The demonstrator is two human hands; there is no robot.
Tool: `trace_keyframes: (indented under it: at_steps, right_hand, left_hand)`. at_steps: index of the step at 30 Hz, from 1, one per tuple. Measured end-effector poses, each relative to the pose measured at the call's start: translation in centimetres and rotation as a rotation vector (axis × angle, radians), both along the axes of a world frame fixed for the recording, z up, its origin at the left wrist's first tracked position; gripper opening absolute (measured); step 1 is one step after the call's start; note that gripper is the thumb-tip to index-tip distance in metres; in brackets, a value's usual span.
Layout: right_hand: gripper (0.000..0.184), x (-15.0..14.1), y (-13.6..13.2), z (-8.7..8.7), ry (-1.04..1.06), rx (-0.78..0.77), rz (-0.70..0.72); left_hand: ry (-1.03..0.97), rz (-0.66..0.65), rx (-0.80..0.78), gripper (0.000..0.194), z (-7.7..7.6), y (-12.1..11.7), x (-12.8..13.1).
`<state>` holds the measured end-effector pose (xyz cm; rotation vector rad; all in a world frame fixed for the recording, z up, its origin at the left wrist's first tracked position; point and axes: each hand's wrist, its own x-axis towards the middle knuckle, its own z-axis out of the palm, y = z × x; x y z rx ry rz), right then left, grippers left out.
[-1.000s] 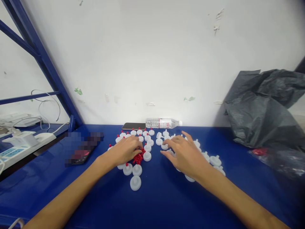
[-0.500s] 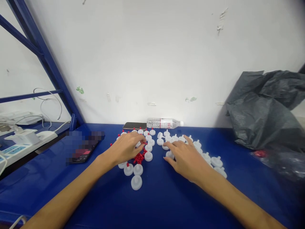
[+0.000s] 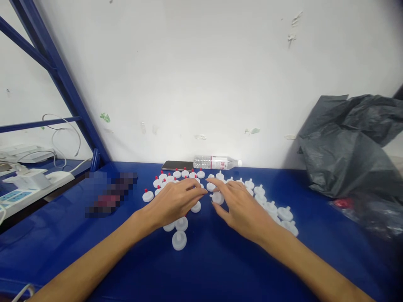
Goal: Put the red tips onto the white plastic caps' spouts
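Observation:
My right hand (image 3: pixel 235 203) holds a white spouted cap (image 3: pixel 218 198) between thumb and fingers, its thin spout turned to the left. Facing it, my left hand (image 3: pixel 180 197) has its fingers pinched together, tips close to that spout; whatever they hold is hidden. Round white caps with red tips, such as this capped one (image 3: pixel 147 196), stand behind and left of my left hand. White caps without red tips (image 3: pixel 179 240) lie in front of it. More plain white caps (image 3: pixel 285 214) spread behind and right of my right hand. My left hand covers the loose red tips' spot.
A clear bottle (image 3: pixel 217 162) lies against the wall beside a dark phone (image 3: pixel 177 165). At left are a blurred dark object (image 3: pixel 113 195) and a white power strip (image 3: pixel 31 188) with cables. A grey plastic bag (image 3: pixel 349 142) occupies the right side of the blue table (image 3: pixel 214 268).
My left hand has moved right from over the loose red tips, toward my right hand. My right hand has lifted a white cap, turned its spout left and shifted slightly left.

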<state>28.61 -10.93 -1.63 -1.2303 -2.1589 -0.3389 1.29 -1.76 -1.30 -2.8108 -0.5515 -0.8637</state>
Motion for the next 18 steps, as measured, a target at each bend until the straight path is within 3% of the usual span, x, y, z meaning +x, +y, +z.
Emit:
trace_keyframes:
  at_steps: [7, 13, 18]
  right_hand:
    - [0.062, -0.3, -0.2, 0.1, -0.032, 0.038, 0.041]
    - [0.055, 0.1, 0.1, -0.1, -0.077, 0.141, 0.061]
    - [0.042, 0.2, 0.2, 0.2, -0.037, 0.193, 0.116]
  left_hand:
    - [0.055, -0.013, -0.027, 0.037, 0.7, -1.8, 0.6]
    - [0.068, 0.028, 0.001, 0.042, 0.1, -1.4, 0.6]
    - [0.000, 0.062, 0.036, 0.030, -0.5, -0.8, 0.7]
